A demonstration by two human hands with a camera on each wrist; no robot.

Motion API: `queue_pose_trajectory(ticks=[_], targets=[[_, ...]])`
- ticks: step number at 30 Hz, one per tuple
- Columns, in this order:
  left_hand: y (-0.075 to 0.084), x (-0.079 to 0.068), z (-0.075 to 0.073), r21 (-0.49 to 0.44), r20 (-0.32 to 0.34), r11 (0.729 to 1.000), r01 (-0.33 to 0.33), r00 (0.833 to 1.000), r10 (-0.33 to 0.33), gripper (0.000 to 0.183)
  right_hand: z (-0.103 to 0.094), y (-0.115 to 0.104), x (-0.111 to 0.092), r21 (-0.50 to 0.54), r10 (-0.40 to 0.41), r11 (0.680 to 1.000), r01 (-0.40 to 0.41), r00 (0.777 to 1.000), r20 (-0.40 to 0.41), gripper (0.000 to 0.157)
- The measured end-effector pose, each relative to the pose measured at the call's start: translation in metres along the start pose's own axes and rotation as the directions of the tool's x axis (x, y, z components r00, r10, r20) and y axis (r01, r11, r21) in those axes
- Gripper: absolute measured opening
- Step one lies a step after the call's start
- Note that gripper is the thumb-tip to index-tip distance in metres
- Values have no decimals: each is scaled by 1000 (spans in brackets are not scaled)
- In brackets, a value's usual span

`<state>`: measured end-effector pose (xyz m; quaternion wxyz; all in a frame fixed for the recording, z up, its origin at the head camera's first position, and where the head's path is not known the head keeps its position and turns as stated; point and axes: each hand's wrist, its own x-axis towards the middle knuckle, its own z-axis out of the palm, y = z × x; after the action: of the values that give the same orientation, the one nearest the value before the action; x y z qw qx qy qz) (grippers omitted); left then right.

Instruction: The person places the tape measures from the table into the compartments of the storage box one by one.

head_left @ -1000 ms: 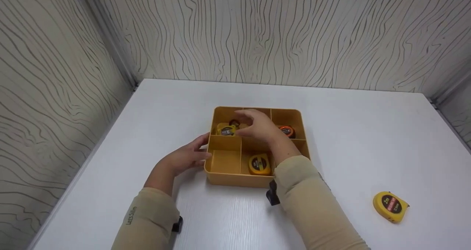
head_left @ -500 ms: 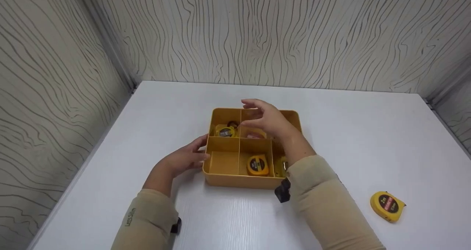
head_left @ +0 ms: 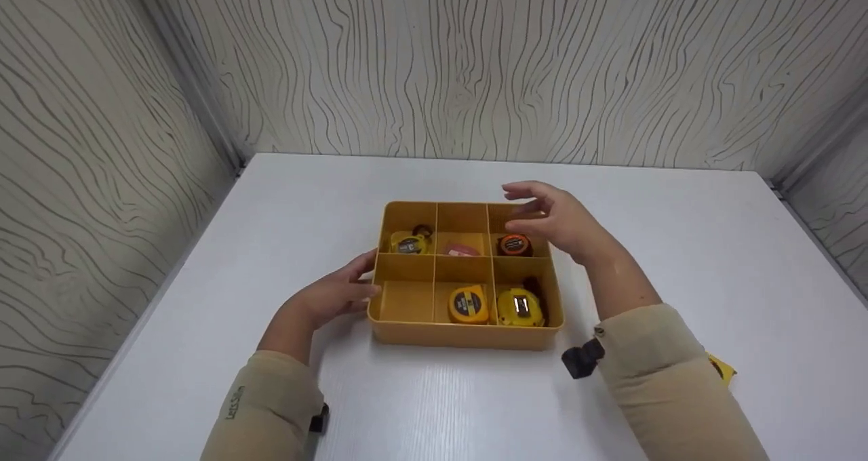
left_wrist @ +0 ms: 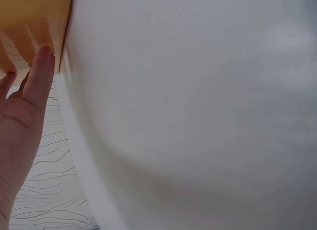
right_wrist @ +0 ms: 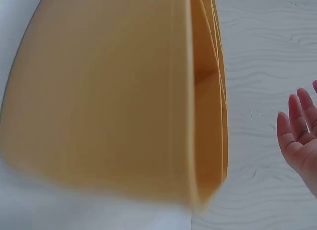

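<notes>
My left hand touches the left wall of a yellow-orange divided box; in the left wrist view its fingers lie straight along that wall. Over the back right compartment, my right hand hovers with parted fingers, holding nothing. An orange-and-black tape measure lies below it. Yellow tape measures occupy the back left, front middle and front right compartments. Something pinkish is partly visible in the back middle one. The right wrist view shows the box's outer wall.
Another yellow tape measure lies on the white table at the right, mostly hidden by my right sleeve. A wood-grain patterned panel rises behind the table, with another along the left side.
My right hand has moved right, from above the back left and middle compartments to the back right. The pinkish thing and front right tape measure are now uncovered; my sleeve now covers the loose one.
</notes>
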<state>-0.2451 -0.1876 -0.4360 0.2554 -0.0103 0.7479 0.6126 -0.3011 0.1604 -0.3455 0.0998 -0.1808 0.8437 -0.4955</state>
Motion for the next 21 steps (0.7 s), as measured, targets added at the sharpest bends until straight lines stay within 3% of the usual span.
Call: queue_pose_trajectory(ticks=[4,15,21], targets=[[0,1,-2,-5,-16,1000,7,1000,-7,72,-18,14,-18,-31,-14,999,13,999,-43,63],[0,1,-5,13,-26,1000,20,999,-20,71,-58,52,-79,-110,39,992,-62,980,-195,56],[1,2,-5,25,-21,999,26,999,-25,73,-72,75,-111,-102,19,994,-45,968,-249,52]])
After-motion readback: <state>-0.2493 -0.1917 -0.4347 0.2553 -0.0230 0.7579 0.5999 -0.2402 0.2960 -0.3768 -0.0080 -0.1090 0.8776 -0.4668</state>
